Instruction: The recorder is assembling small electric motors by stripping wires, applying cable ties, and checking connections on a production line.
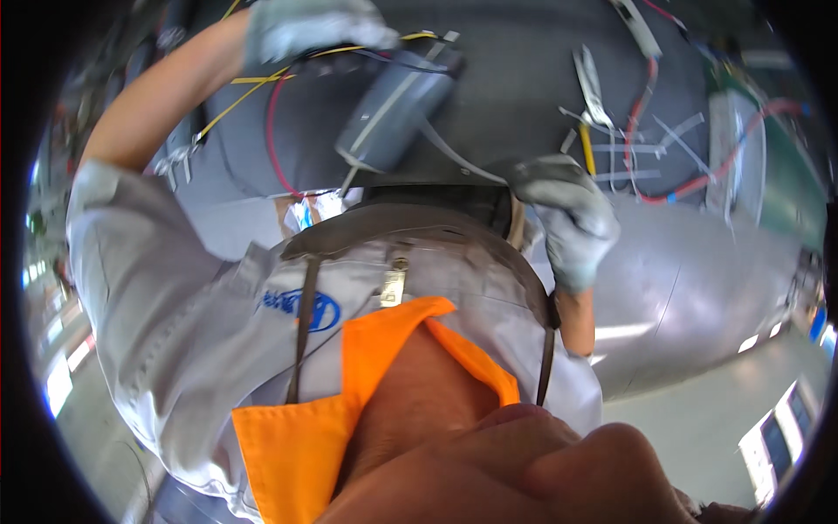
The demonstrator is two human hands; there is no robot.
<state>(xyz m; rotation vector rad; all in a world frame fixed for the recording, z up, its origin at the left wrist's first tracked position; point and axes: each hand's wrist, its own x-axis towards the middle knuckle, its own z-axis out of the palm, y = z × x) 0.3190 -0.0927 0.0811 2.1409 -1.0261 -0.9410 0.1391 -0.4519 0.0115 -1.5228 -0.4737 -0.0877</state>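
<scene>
Your right hand (567,214), in a grey-white fabric work glove, has its fingers curled together on the end of a thin white strip (454,157); its forearm stands close to your side; the strip runs to a slate-grey rectangular box (393,113), tilted on the dark grey work surface (515,70) between your hands; your left hand (314,26), gloved alike, reaches forward by a thin yellow cable (240,103), elbow swung wide; you cannot tell its grip through the blur; a silver hand tool (591,87) lies beyond your right hand.
</scene>
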